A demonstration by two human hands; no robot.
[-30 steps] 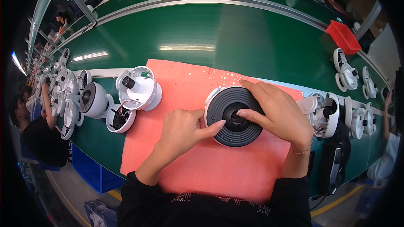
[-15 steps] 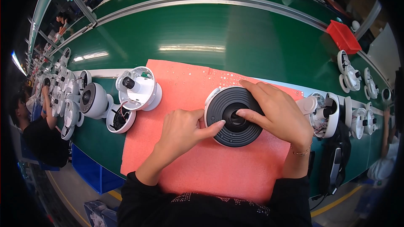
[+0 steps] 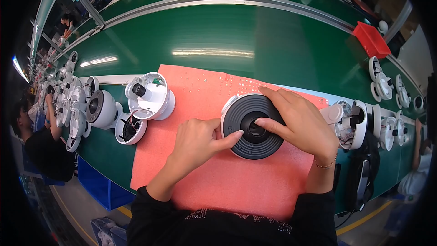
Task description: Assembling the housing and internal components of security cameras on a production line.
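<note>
Between my hands is a round white security camera housing (image 3: 266, 149), its black ringed face turned up over a salmon foam mat (image 3: 214, 177). My left hand (image 3: 195, 145) grips the left rim, the thumb lying on the black face. From the right, my right hand (image 3: 306, 123) wraps the housing's far edge, with its thumb tip at the lens opening in the centre. Small screws (image 3: 243, 82) are scattered along the mat's far part. Left of the mat, an opened white camera shell (image 3: 159, 102) shows a black lens module and wires.
More white camera parts (image 3: 102, 109) crowd the left. Another opened camera (image 3: 357, 125) stands right of the mat beside a black device (image 3: 363, 180). Beyond runs a green conveyor belt (image 3: 205, 32) with a red bin (image 3: 371, 39) at its right. Another person (image 3: 48, 150) works at the left.
My hands and the held camera housing look unmoved. White camera parts on the far belt have shifted slightly left, and those on the nearer belt at right slightly rightward.
</note>
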